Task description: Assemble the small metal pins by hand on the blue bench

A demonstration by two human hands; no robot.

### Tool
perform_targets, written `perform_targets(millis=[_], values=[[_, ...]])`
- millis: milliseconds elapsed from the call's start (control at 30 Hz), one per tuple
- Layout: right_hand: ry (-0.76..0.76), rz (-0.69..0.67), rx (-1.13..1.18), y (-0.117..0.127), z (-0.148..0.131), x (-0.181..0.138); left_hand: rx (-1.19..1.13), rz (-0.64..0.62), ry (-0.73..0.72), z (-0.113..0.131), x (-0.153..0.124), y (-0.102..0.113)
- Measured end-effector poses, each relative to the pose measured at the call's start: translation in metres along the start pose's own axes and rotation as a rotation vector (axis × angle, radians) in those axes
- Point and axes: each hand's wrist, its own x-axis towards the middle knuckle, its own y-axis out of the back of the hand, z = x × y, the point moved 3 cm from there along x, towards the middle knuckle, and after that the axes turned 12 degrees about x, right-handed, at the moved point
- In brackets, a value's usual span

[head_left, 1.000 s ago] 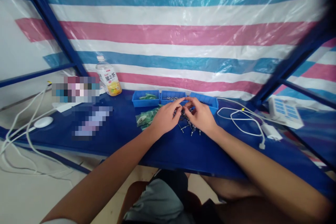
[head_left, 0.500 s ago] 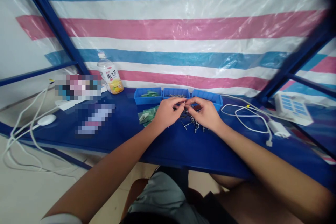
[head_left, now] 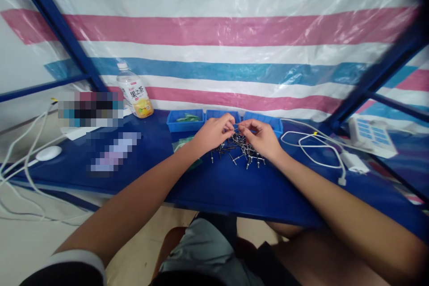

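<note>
Above a loose pile of blind rivets (head_left: 248, 154), my two hands are close together with fingertips almost meeting. My right hand (head_left: 263, 137) is closed in a pinch on a thin, light piece that looks like one of the rivets. The fingers of my left hand (head_left: 214, 133) are bent in with the thumb near them; what they hold is too small to make out. Green packets (head_left: 182, 144) lie beside the left wrist, partly covered by the forearm.
Behind my hands stand a left blue bin (head_left: 170, 123) with green pieces, a middle blue bin (head_left: 209, 115) and a right blue bin (head_left: 277, 127). A drink bottle (head_left: 136, 94) is at the back left. A white cable and charger (head_left: 354, 164) and a power strip (head_left: 372, 136) lie right.
My hands have drawn slightly apart at the fingertips, and the left fingers have lifted a little. More of the rivet pile shows between them. The whole view has shifted slightly.
</note>
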Motion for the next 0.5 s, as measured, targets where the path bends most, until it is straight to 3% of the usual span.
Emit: perform_targets(millis=[300, 500], values=[[0.140, -0.067, -0.200, -0.0027, -0.0060, -0.0021, 0.029, 0.089, -0.002, 0.0030, -0.0057, 0.0068], [0.058, -0.045, -0.071, -0.0031, -0.0032, -0.0011, -0.124, 0.120, 0.049, 0.0037, -0.0077, 0.0001]])
